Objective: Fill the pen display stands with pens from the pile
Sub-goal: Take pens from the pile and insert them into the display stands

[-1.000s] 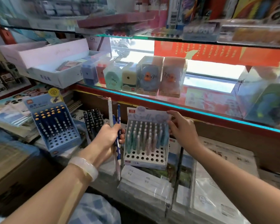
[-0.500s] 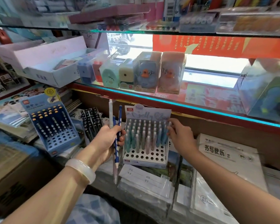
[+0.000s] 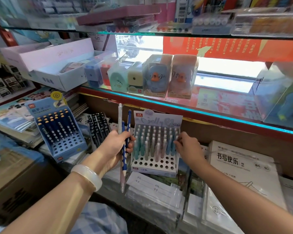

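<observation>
My left hand (image 3: 116, 146) is closed around three pens held upright: one pale translucent pen (image 3: 120, 125) that runs longest, its tip hanging well below my fist, and two dark blue pens with white spots (image 3: 125, 150) beside it. A pale jade-like bangle (image 3: 88, 176) sits on that wrist. My right hand (image 3: 187, 147) reaches to the right edge of the white cardboard pen display stand with pastel pens (image 3: 155, 144); its fingertips (image 3: 176, 141) touch the rightmost pens in the upper rows, fingers drawn close together, though I cannot tell whether they actually pinch one. That stand shows its upper rows filled with mint, pink and blue pens, while the front two rows of round holes are mostly bare; the exact pen count is too crowded to make out. To the left stands a second one, a blue cardboard display stand with dark blue, orange-capped pens (image 3: 60, 130), roughly its upper half filled. Between the two stands lies a pile of black pens (image 3: 99, 128), partly hidden behind my left hand. Both stands rest on plastic-wrapped stacks of paper (image 3: 152, 191). Five small boxed items sit on the glass shelf (image 3: 210, 114) above; the right side there is blurred.
</observation>
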